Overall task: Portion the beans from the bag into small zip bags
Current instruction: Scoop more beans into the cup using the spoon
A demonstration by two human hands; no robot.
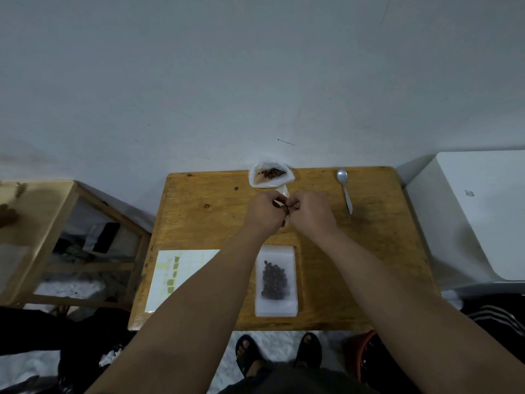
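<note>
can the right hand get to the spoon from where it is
Probably yes: the spoon lies right of the right hand on the table, nothing between them. But that hand and the left hand both pinch a small zip bag, so it must let go first.

Open wood far left and near right of table (199,223).
Bean bag (270,174) at far edge, spoon (345,189) far right, filled zip bag (275,280) front centre, paper (187,268) front left.

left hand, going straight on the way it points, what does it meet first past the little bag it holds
Probably the open bag of beans at the far edge of the table, just beyond the left hand and its small zip bag. Height is unclear, so it might pass over.
</note>
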